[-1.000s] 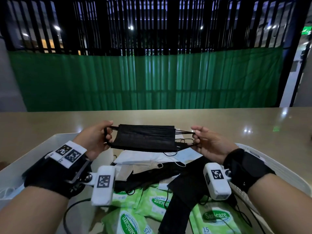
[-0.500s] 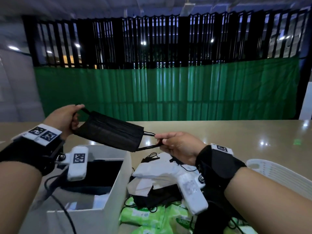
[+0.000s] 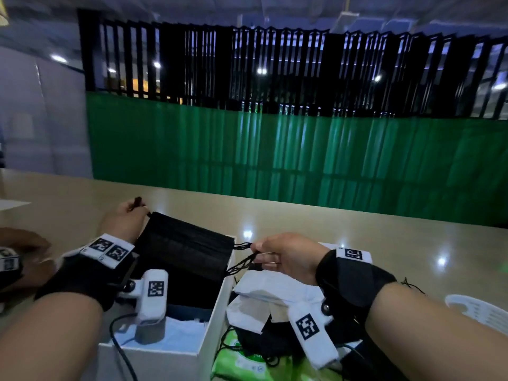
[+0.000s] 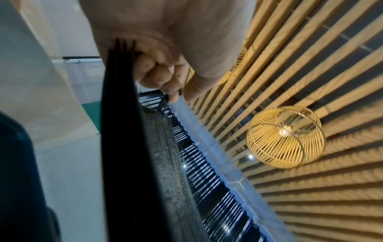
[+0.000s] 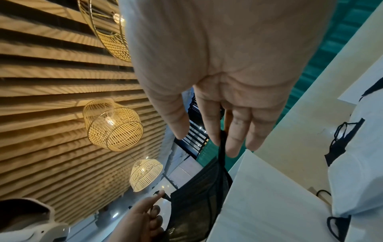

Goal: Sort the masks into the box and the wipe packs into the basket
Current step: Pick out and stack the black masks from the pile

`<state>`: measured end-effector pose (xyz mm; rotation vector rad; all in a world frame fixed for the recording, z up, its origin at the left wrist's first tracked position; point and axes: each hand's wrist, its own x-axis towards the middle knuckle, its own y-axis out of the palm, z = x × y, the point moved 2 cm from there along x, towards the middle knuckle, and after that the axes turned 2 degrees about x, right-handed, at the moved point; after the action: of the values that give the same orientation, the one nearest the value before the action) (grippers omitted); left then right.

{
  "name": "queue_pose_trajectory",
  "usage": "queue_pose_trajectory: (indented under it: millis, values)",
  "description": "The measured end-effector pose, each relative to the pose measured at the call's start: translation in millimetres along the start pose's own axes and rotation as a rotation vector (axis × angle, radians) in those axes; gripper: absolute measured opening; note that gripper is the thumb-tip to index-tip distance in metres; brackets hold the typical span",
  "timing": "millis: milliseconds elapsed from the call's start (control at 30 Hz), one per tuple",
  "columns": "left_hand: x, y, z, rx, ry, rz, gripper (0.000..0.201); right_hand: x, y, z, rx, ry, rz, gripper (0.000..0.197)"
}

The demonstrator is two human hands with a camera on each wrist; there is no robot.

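Observation:
A stack of black masks hangs stretched between my two hands, over the open white box. My left hand grips the ear loops at the far end, fingers curled round them. My right hand pinches the near loops between its fingers beside the box's right wall. Inside the box lie dark and pale masks. Right of the box, white masks and black masks sit piled on green wipe packs. The white basket shows at the right edge.
The tan table runs to a green screen at the back. Another person's hand with a wrist camera rests at the left edge. Wicker lamps hang from a slatted ceiling.
Both hands carried the black masks left from above the pile and lowered them over the box. The head view swung left and up.

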<state>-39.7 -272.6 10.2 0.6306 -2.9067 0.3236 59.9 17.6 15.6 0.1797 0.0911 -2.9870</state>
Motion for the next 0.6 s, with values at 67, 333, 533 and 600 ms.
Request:
queue_pose_trajectory:
  millis: [67, 333, 533, 600]
  values:
    - [-7, 0, -3, 0.151, 0.067, -0.031, 0.027, 6, 3, 1, -0.042, -0.009, 0.005, 0.013]
    - [-11, -5, 5, 0.528, 0.065, -0.019, 0.037, 24, 27, 3, -0.517, -0.002, 0.015, 0.020]
    - [-3, -3, 19, 0.689, -0.050, 0.121, 0.033, 29, 41, 6, -0.828, 0.046, 0.046, 0.056]
    - [-4, -3, 21, 0.720, -0.092, 0.144, 0.036, 26, 39, 5, -0.799, 0.027, 0.096, 0.053]
